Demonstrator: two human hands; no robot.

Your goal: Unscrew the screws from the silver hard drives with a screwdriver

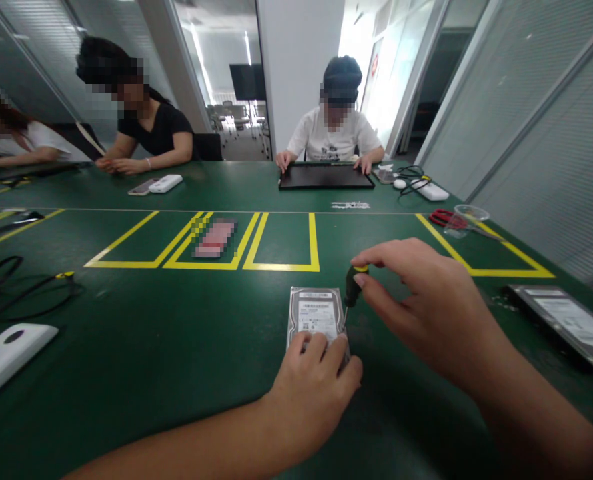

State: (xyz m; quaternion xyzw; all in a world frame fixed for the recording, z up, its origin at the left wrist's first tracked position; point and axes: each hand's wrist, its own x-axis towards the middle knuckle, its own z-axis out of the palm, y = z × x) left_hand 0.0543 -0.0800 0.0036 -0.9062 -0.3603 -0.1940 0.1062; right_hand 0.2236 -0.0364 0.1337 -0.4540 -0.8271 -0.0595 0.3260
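Observation:
A silver hard drive (316,310) with a white label lies flat on the green table in front of me. My left hand (313,383) grips it from the near side, its fingers curled over the lower part and covering it. In my right hand (416,300) is a small screwdriver (352,287) with a dark handle and a yellow band near its top, pinched between thumb and index finger. The screwdriver stands nearly upright, its tip at the drive's right edge. Whether the tip sits in a screw is too small to tell.
Another hard drive (571,323) lies at the right, with small bits beside it. Red-handled scissors (446,218) and a clear plastic cup (469,215) stand beyond. At left are a white power bank (11,360) and black cable (31,303). Co-workers sit opposite, one holding a dark panel (326,177).

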